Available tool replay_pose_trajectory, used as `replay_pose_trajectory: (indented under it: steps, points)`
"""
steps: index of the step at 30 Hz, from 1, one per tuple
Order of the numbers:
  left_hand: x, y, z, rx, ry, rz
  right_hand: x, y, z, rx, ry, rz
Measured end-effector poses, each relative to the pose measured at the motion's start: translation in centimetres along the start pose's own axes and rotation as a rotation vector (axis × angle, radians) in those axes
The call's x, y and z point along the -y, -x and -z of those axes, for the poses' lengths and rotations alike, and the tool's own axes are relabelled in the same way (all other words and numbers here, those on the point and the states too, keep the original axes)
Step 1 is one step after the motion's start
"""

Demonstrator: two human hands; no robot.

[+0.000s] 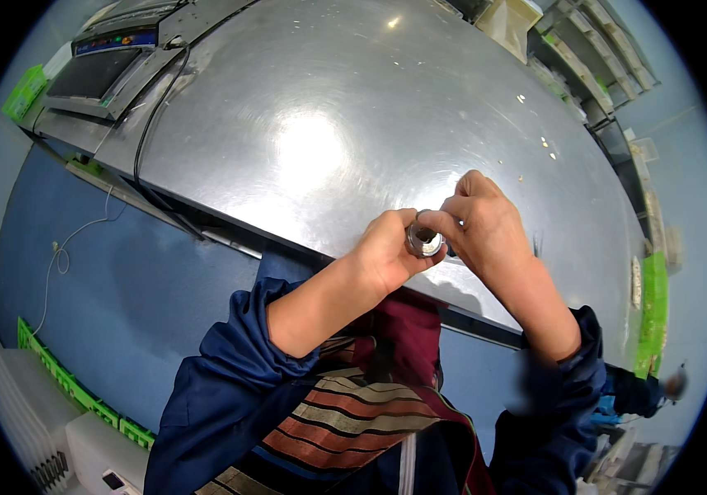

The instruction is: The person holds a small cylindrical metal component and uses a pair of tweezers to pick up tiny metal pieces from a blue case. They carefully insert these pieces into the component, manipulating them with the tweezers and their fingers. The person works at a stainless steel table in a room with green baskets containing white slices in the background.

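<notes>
My left hand (385, 252) is wrapped round a small metal cylinder (427, 246) close to the near edge of the steel table (328, 74). The cylinder's round open end faces up, with something pale and dark inside that is too small to name. At its rim is my right hand (489, 223), fingers curled together and one digit touching the opening. Whatever those fingers pinch, if anything, is hidden.
Pale crumbs (545, 143) lie on the table's right part. A machine with a blue control panel (114, 41) stands at the far left, a black cable (149, 124) beside it. A green strip (654, 309) borders the right end. Another person (638, 392) is at the lower right.
</notes>
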State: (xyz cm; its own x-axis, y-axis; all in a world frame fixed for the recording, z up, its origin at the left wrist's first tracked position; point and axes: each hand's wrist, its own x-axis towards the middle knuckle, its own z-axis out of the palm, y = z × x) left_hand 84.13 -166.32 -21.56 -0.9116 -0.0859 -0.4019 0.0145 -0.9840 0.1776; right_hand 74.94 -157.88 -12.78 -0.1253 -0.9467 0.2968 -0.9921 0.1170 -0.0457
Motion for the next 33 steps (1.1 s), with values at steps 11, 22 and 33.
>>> replay_pose_trajectory:
  steps: [11,22,33]
  points:
    - [0.1,0.1,-0.1,-0.081,-0.009,0.004,0.9,-1.1,-0.7,0.167,-0.336,-0.421]
    - [0.1,0.2,-0.1,0.025,-0.044,0.057,0.1,-2.6,3.1,0.732,-0.456,-0.318]
    - [0.0,-1.1,1.4,0.138,-0.033,0.064,-1.3,0.1,1.0,0.276,-0.354,0.139]
